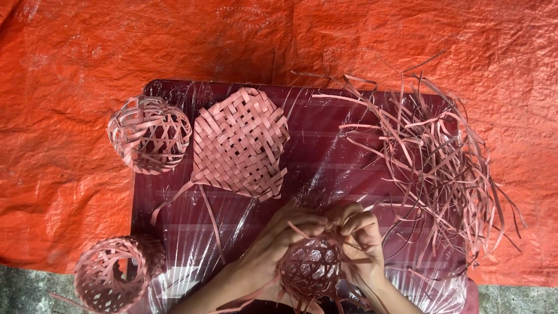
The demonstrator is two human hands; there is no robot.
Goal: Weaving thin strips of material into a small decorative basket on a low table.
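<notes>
a small woven ball (pixel 312 268), pink and open-meshed, sits between both hands at the near edge of the worktop (pixel 325 157). the left hand (pixel 278 244) wraps its left side, its grip curled over the top of the ball and pressed against the weave. the right hand (pixel 361 239) closes on the right side, its grip pinching a strip end (pixel 344 237) at the ball's top, fingertips of both hands meeting there. loose strip ends trail from under the ball toward the person.

just beyond the left grip lies a flat woven mat (pixel 239 142), roughly hexagonal, with two long strips hanging off its near left corner. left of the mat, well apart from the hands, stands a round woven basket (pixel 149 134) at the worktop's far left corner. another basket (pixel 110 273) of the same kind sits at the near left corner, beside the left forearm.

right of the right grip and beyond it spreads a tangled pile of loose strips (pixel 430 151), some spilling off the edge. the worktop is dark red under clear plastic film, and an orange tarp (pixel 64 70) lies around it.
</notes>
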